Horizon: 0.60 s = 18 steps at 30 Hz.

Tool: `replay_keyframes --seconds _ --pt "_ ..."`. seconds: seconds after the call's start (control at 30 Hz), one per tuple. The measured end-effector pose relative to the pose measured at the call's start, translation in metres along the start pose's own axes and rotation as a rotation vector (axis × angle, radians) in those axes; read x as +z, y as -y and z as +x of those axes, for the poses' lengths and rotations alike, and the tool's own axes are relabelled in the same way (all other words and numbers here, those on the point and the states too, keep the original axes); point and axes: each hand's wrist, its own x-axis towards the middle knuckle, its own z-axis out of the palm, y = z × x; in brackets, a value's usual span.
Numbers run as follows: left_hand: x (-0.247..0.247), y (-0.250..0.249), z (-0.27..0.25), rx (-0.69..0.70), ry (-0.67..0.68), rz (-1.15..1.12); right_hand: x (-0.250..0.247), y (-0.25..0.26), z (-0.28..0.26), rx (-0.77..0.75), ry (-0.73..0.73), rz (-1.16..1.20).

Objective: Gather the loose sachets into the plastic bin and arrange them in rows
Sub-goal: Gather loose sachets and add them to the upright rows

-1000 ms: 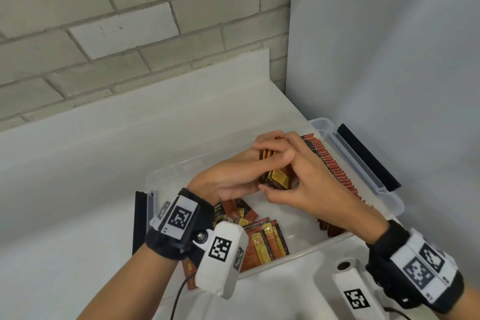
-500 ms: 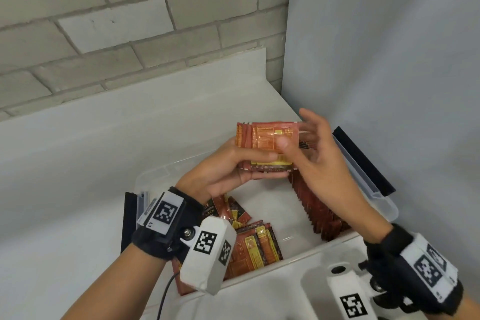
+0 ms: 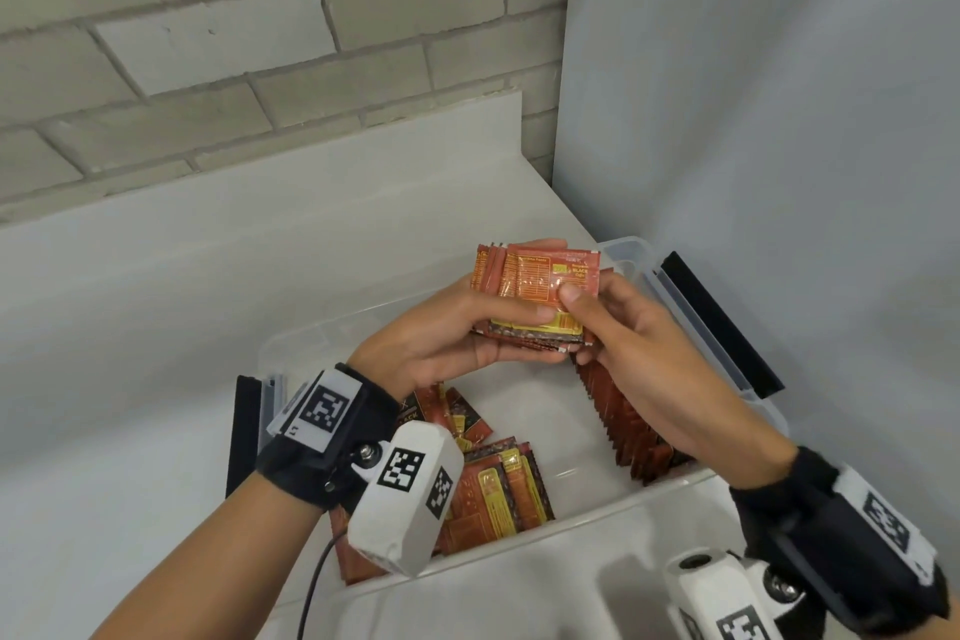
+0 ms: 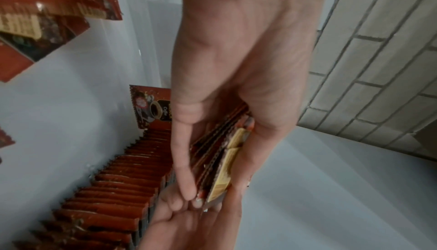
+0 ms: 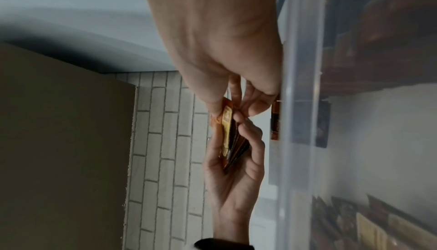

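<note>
white counter (image 3: 156, 327), clear plastic bin (image 3: 691, 307) on it

- Looks like a plain stockroom or utility corner, though exact kind of place hard to tell.
- Bare painted brick wall (image 3: 218, 42) behind, smooth grey panel (image 3: 753, 94) at right.
- White counter (image 3: 156, 327) with raised back edge.
- Clear plastic bin (image 3: 691, 312) holding many identical red sachets (image 3: 623, 421) in a row.

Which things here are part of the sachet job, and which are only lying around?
Part of the job:
- stack of sachets, held by left hand and right hand
- standing row of sachets
- loose sachets
- plastic bin

Only around:
- white counter
- brick wall
</note>
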Motion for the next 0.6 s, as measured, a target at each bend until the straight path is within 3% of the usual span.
replay_keyframes --seconds 0.37,0.6 --pt "0.019 0.005 0.01 -0.127 0.005 0.121 -0.018 -0.003 -0.021 -0.061 -0.196 0.078" --pt "0.013 -0.003 0.007 -0.059 -0.109 0.009 -0.015 0.01 -0.022 -0.211 -0.274 0.105"
